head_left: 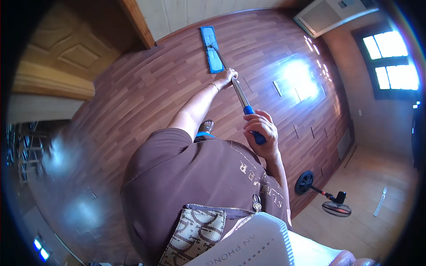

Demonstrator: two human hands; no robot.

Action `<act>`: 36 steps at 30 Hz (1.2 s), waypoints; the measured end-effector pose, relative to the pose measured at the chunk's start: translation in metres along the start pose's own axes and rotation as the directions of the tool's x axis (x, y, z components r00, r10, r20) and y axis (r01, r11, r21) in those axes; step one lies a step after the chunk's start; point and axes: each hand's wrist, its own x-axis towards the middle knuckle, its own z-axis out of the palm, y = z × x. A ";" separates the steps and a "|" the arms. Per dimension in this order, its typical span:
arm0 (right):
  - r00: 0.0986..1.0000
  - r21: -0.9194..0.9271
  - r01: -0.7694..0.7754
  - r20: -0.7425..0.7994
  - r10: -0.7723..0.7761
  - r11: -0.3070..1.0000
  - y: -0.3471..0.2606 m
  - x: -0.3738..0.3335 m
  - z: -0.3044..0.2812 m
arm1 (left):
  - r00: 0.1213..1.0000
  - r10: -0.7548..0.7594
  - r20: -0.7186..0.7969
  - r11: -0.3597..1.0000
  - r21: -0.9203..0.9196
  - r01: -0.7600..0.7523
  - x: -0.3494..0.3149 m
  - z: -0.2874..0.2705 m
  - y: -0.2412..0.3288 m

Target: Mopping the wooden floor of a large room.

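Note:
A flat mop [216, 60] with a long blue pad lies against the wood-plank floor, ahead of me and near the far wall. Its metal pole slants back toward my body. My left hand [225, 79] is wrapped round the pole partway down, closer to the pad. Higher up, at the blue grip end, my right hand [264, 133] is closed round the handle. Part of the grip shows above and below the right hand's fingers. Below my left arm, one sandalled foot [206, 126] peeks out.
A wooden door [66, 53] and its frame stand at the left. Standing fan [336, 205] with a round black base is at the lower right. A white appliance [330, 17] sits at the far right, near a bright window [390, 60]. Sunlight glares off the floor.

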 end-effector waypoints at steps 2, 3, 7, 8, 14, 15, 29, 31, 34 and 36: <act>0.999 0.041 0.038 0.030 -0.039 0.998 -0.018 -0.014 0.008 | 0.997 -0.082 0.011 0.996 -0.022 0.082 -0.034 -0.012 0.011; 0.998 0.052 0.046 0.035 -0.048 0.998 -0.030 -0.022 0.011 | 0.996 -0.090 -0.024 0.996 0.007 0.090 -0.054 -0.017 0.018; 0.991 0.115 0.073 0.105 -0.085 0.991 -0.080 -0.063 0.025 | 0.990 -0.077 -0.120 0.992 0.086 0.087 -0.135 -0.039 0.054; 0.989 0.123 0.072 0.118 -0.086 0.990 -0.095 -0.074 0.028 | 0.988 -0.070 -0.141 0.991 0.100 0.084 -0.156 -0.045 0.063; 0.994 0.025 0.089 -0.068 -0.087 0.996 -0.185 -0.145 0.039 | 0.988 -0.047 -0.148 0.981 0.179 0.074 -0.274 -0.069 0.123; 0.984 -0.071 0.106 -0.136 -0.115 0.992 -0.198 -0.153 0.039 | 0.994 -0.053 -0.093 0.976 0.206 0.071 -0.288 -0.072 0.127; 0.985 0.106 -0.100 -0.132 0.114 0.989 -0.297 -0.207 0.091 | 0.968 -0.182 0.175 0.918 0.383 0.104 -0.442 -0.149 0.154; 0.994 0.152 -0.049 -0.090 0.063 0.987 -0.309 -0.197 0.114 | 0.969 -0.206 0.136 0.905 0.402 0.136 -0.472 -0.171 0.145; 1.000 0.215 0.013 -0.018 -0.009 0.977 -0.333 -0.178 0.157 | 0.968 -0.232 0.098 0.907 0.381 0.179 -0.523 -0.211 0.128; 0.988 0.332 0.070 0.105 -0.111 0.941 -0.353 -0.158 0.193 | 0.958 -0.266 0.106 0.898 0.389 0.206 -0.561 -0.242 0.107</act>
